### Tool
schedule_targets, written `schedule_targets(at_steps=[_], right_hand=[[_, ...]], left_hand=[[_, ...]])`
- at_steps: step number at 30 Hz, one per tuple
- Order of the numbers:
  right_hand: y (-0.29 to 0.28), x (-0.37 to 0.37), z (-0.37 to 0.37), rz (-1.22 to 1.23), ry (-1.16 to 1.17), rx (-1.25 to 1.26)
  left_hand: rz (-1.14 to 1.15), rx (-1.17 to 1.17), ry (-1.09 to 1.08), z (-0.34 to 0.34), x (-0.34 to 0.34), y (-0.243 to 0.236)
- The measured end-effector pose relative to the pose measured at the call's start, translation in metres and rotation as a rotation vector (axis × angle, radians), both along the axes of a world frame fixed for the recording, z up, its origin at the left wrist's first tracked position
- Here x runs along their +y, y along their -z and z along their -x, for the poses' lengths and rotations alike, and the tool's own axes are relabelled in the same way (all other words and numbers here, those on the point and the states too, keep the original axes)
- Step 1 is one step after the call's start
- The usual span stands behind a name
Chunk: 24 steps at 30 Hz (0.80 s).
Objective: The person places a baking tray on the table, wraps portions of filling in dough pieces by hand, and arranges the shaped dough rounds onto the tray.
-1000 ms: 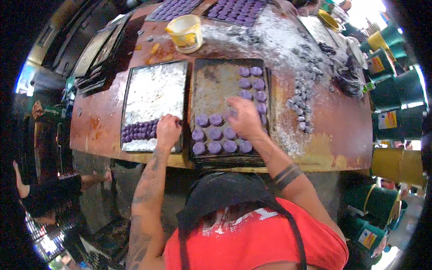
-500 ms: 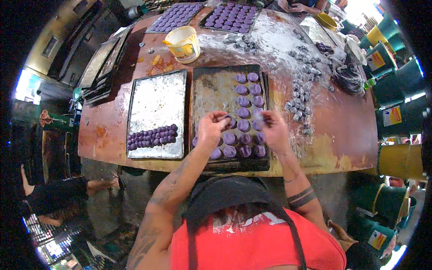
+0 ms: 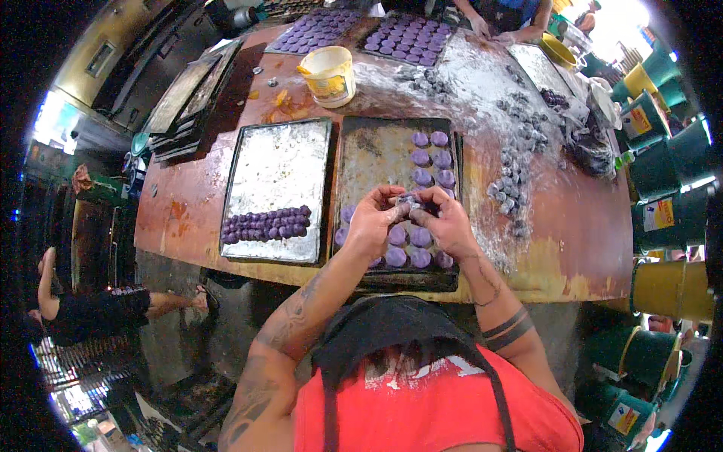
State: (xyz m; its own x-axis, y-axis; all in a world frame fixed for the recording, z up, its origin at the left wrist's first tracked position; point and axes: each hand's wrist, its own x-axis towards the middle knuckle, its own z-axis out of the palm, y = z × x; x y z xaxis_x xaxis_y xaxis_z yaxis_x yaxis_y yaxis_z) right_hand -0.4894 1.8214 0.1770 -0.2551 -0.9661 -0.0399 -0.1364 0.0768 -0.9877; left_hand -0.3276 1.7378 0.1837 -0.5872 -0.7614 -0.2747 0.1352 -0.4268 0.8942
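Note:
My left hand (image 3: 376, 222) and my right hand (image 3: 449, 224) meet over a dark baking tray (image 3: 369, 151). Between their fingertips they pinch a small purple dough piece (image 3: 409, 202) dusted with flour. Flat purple dough discs (image 3: 421, 237) lie in rows on this tray, down its right side and along its near end, some hidden behind my hands. Left of it lies a pale metal tray (image 3: 279, 166). Tight rows of dark purple balls (image 3: 267, 224) sit at its near end.
A yellow-white bucket (image 3: 329, 79) stands beyond the trays. Floured dough balls (image 3: 508, 188) are scattered on the right. Two trays of discs (image 3: 407, 39) lie at the far side, near another person's hands (image 3: 520, 35). Stacked trays (image 3: 188, 105) are at the left edge; green bins line the right.
My hands were apart, the left with a purple dough piece and the right blurred over the discs. Now both have come together on the dough piece. The whole view has shifted slightly.

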Motion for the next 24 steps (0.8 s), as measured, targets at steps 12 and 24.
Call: schedule_targets(at_steps=[12,24], right_hand=[[-0.05,-0.01,-0.032,0.292,0.297,0.522],[-0.015,-0.017,-0.007,0.445,-0.033,0.506]], left_hand=[[-0.046,0.198,-0.156,0.005,-0.008,-0.006],[-0.445,0.234,0.288,-0.004,0.0,0.018]])
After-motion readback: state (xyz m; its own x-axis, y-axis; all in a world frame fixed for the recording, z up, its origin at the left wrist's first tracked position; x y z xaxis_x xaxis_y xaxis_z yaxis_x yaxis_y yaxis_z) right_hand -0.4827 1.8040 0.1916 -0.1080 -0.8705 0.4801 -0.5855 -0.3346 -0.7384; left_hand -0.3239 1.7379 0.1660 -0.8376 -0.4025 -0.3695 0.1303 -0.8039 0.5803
